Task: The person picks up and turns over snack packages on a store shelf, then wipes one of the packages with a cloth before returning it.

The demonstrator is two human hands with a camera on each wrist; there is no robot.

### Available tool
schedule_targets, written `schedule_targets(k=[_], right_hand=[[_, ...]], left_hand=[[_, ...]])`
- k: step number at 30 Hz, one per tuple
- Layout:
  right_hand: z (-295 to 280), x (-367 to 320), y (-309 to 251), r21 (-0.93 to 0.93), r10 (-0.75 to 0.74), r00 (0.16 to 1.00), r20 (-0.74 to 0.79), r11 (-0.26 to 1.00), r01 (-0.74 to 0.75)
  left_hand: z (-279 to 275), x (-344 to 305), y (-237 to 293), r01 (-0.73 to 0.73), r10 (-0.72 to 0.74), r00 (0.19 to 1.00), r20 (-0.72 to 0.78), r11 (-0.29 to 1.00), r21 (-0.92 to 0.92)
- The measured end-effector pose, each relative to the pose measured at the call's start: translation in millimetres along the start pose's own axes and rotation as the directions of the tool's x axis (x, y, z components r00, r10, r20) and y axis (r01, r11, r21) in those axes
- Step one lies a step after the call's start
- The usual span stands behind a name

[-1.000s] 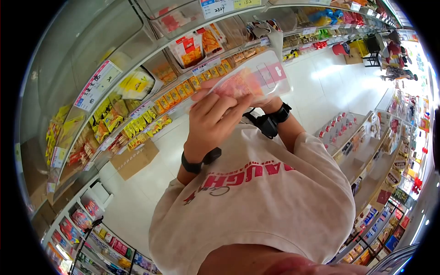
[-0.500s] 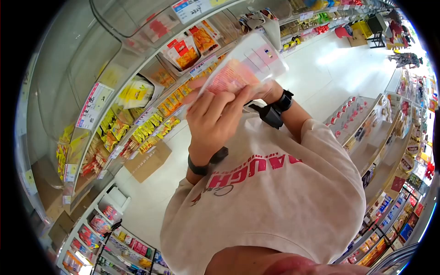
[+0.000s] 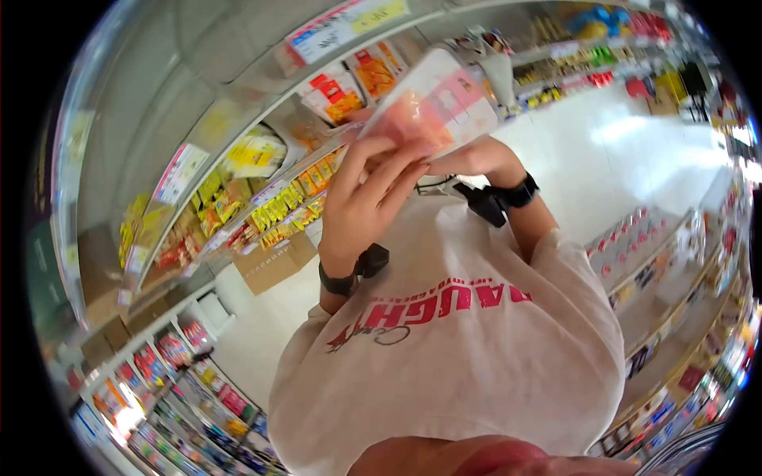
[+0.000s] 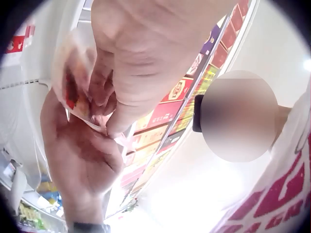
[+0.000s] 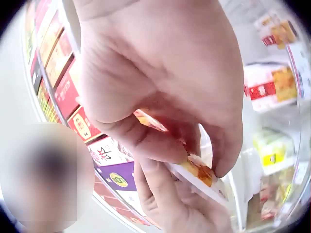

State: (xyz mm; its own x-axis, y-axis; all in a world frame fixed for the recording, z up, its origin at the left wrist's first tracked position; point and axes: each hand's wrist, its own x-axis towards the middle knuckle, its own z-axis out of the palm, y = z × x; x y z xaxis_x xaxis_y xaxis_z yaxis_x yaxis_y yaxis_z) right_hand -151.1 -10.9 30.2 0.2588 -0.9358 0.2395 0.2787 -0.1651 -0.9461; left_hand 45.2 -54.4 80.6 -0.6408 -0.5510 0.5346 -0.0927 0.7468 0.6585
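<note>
Both hands hold a flat snack packet [image 3: 444,99], clear and pink with a hang hole at its top end. It is tilted upward, in front of the chest. My left hand [image 3: 357,194] pinches its lower left edge, fingers bent. From the other side, my right hand [image 3: 476,156] grips it, partly behind the packet in the head view. The left wrist view has the left hand [image 4: 146,58] at the packet's edge, close to the right hand [image 4: 80,150]. Orange-red contents show between the right hand's [image 5: 160,73] thumb and fingers in the right wrist view.
Curved shelves with clear bins hold red-and-white snack packets [image 3: 333,94], yellow packets [image 3: 258,152] and price tags [image 3: 345,30]. A cardboard box [image 3: 274,262] sits on the floor below. Lower display racks [image 3: 667,278] stand on the right, with pale tiled floor between.
The packet has turned slightly, its hole end swinging up. Both hands still hold it, the left fingers spread a little differently. The shelves have shifted in view as the head moved.
</note>
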Motion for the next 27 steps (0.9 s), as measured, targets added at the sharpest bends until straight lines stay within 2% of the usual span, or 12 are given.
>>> schedule_targets(k=[2,3,4,6,9,12,16,18,20,22,26,27], right_hand=[[-3.5,-1.9,-3.2,-0.171,0.031,0.998,-0.052,0.985,-0.039],[-0.8,2.2,-9.9,-0.081,0.128,0.984,-0.125,0.987,-0.138],[-0.9,7.8,-6.0,-0.05,0.138,0.975,-0.173,0.988,-0.149],[-3.1,13.6,6.3,-0.232,0.038,0.969,-0.244,0.968,-0.096],[-9.5,21.9,13.8,-0.498,0.05,0.956,-0.289,0.845,-0.195],[-26.3,33.8,46.7,-0.57,-0.05,0.956,-0.29,0.812,-0.13],[-29.5,64.9,69.2,-0.707,-0.269,0.926,-0.265,0.708,0.003],[-35.9,77.9,99.3,-0.703,-0.256,0.921,-0.293,0.711,-0.026],[-40.6,86.8,116.2,-0.725,-0.244,0.931,-0.273,0.688,-0.032],[-42.8,90.8,121.4,-0.793,-0.193,0.949,-0.25,0.604,-0.086],[-44.8,88.1,127.1,-0.838,-0.177,0.954,-0.244,0.533,-0.115],[-46.2,86.1,126.1,-0.784,-0.208,0.931,-0.299,0.61,-0.115]], left_hand=[[0.3,3.1,-10.5,0.096,-0.097,0.995,-0.017,0.994,-0.046],[-1.5,5.7,-13.0,0.098,-0.098,0.995,-0.034,0.995,-0.005],[-3.5,5.6,-17.7,0.117,-0.116,0.993,-0.033,0.993,0.016],[-6.7,0.1,-30.8,0.156,-0.155,0.988,-0.021,0.986,0.05],[-11.4,-3.2,-49.0,0.298,-0.294,0.953,-0.074,0.954,0.043],[-15.4,-8.0,-79.9,0.398,-0.395,0.911,-0.118,0.917,0.004],[-8.8,-15.4,-128.2,0.481,-0.48,0.851,-0.216,0.875,-0.05],[-2.1,-16.8,-146.1,0.514,-0.516,0.818,-0.257,0.854,-0.08],[5.1,-19.8,-163.9,0.487,-0.444,0.826,-0.347,0.873,0.042],[10.1,-22.8,-173.5,0.485,-0.386,0.826,-0.41,0.858,0.17],[8.7,-32.0,-176.1,0.598,-0.5,0.761,-0.412,0.787,0.149],[4.2,-30.1,-164.1,0.62,-0.528,0.741,-0.415,0.775,0.12]])
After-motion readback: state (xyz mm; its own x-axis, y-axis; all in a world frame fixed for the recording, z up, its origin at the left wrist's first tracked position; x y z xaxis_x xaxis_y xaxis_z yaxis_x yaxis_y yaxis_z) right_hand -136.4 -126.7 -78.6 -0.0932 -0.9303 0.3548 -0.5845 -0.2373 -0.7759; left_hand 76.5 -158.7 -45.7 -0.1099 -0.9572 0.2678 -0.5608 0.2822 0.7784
